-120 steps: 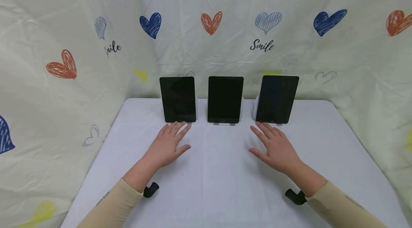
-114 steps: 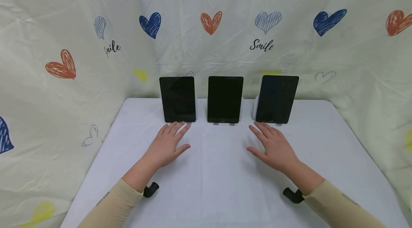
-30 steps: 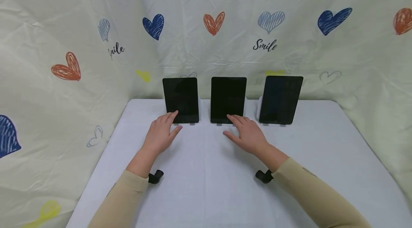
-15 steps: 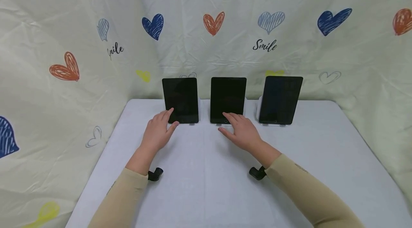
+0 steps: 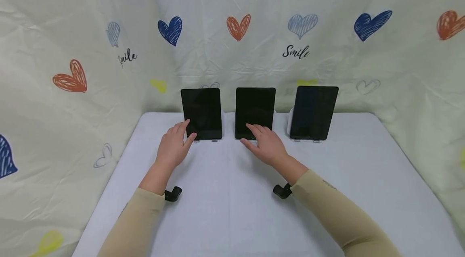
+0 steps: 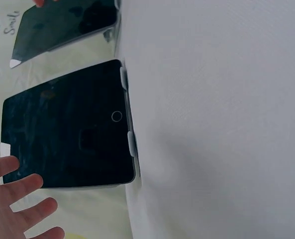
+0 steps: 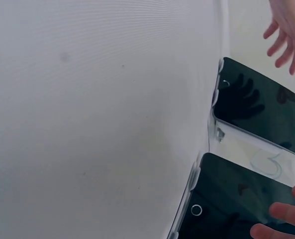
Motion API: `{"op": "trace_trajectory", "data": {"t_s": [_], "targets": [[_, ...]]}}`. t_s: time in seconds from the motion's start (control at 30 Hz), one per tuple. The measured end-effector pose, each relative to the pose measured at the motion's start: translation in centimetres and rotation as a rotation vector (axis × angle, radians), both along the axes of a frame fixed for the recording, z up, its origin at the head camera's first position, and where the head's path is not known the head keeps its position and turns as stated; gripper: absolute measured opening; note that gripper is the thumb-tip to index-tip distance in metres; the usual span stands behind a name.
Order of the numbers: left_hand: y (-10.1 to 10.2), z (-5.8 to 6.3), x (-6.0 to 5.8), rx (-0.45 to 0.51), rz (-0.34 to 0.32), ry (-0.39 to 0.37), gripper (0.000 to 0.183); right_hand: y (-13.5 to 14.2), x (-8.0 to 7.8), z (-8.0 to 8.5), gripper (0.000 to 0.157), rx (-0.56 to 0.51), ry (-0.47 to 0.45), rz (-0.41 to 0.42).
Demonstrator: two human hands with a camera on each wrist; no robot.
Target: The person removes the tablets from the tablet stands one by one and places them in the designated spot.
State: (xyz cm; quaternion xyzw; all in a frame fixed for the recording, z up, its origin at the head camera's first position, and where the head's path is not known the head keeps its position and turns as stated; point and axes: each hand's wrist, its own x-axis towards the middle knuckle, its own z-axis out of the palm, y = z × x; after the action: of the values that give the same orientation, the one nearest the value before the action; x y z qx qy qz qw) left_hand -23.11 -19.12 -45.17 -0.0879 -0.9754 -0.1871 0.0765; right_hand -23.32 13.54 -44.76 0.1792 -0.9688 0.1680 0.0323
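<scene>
In the head view three dark-screened tablets lean on stands at the table's back: a left tablet point(image 5: 203, 109), a middle tablet point(image 5: 255, 105) and a right tablet point(image 5: 314, 112). My left hand point(image 5: 173, 146) hovers before the left tablet, fingers extended, fingertips overlapping its lower left edge. The left wrist view shows its spread fingers point(image 6: 28, 189) beside that tablet's screen point(image 6: 67, 129). My right hand point(image 5: 267, 146) is held in front of the middle tablet, overlapping its lower part, thumb apart. The right wrist view has its fingers point(image 7: 286, 214) over the middle tablet's screen point(image 7: 222, 194). Neither hand holds anything.
A white-covered table point(image 5: 229, 216) carries the three stands. Behind it hangs a pale curtain point(image 5: 269, 59) printed with hearts and "Smile". A black wrist-camera piece sticks out at each wrist, near the beige sleeves point(image 5: 134, 224).
Both hands have shifted left. The right hand went from in front of the right tablet to the middle one; the left hand slid to the left tablet's outer edge. The tablets stayed put.
</scene>
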Motion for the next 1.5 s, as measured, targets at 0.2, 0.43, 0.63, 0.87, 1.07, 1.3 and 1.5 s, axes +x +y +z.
{"op": "trace_trajectory", "data": {"t_s": [0.2,0.43,0.63,0.87,1.07,1.3,1.5], "targets": [[-0.4,-0.3,-0.4,0.016,0.025,-0.006,0.074,-0.7,-0.4,-0.3,0.075,-0.034,-0.014,-0.01],[-0.6,-0.4,-0.7,0.04,0.042,-0.038,0.075,-1.5,-0.7,-0.6,0.072,-0.067,-0.017,-0.019],[-1.0,-0.7,-1.5,0.041,0.064,-0.031,0.075,-2.3,-0.9,-0.7,0.072,-0.088,-0.03,-0.027],[-1.3,-0.9,-2.3,0.052,0.076,-0.037,0.074,-3.3,-1.4,-0.7,0.071,-0.105,-0.055,-0.035],[-1.5,-0.7,-2.9,0.103,0.088,-0.066,0.077,-4.0,-2.2,-0.5,0.067,-0.122,-0.047,-0.05],[-1.7,-0.7,-3.5,0.123,0.107,-0.091,0.076,-4.8,-2.9,-0.5,0.063,-0.155,-0.043,-0.066],[-1.7,-0.5,-3.9,0.11,0.116,-0.09,0.074,-5.7,-3.3,-0.2,0.061,-0.175,-0.052,-0.086]]}}
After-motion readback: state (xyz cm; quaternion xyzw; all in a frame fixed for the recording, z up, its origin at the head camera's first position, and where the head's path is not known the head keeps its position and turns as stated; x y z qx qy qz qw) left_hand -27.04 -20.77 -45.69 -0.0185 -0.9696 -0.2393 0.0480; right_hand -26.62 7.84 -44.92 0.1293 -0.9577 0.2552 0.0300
